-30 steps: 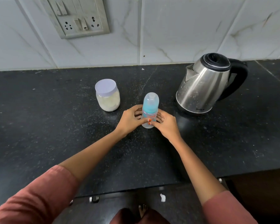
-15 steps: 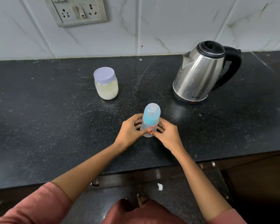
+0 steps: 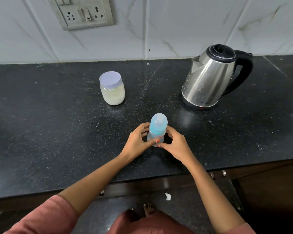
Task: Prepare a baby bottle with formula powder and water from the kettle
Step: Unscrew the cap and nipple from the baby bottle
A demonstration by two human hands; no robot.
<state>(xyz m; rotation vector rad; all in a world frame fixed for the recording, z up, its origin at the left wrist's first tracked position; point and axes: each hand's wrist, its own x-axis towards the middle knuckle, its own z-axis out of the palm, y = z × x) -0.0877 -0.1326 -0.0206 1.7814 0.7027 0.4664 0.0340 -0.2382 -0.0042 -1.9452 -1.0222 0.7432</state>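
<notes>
A baby bottle (image 3: pixel 157 127) with a blue collar and a clear cap stands upright on the black counter (image 3: pixel 57 132), near its front edge. My left hand (image 3: pixel 137 144) grips its lower body from the left. From the right, my right hand (image 3: pixel 174 146) grips the same part, and the two thumbs meet in front of the bottle. The jar of pale formula powder (image 3: pixel 112 90), lid on, stands behind and to the left. A steel kettle (image 3: pixel 208 78) with a black lid and handle stands at the back right, spout pointing left.
A switch and socket plate (image 3: pixel 81 12) is on the tiled wall above the jar. The counter's front edge runs just below my wrists, with dark cabinet fronts and the floor beneath. A white scrap (image 3: pixel 167 196) lies on the floor.
Both hands have drawn the upright bottle toward the counter's front edge, away from the jar and kettle. The grip on it looks the same.
</notes>
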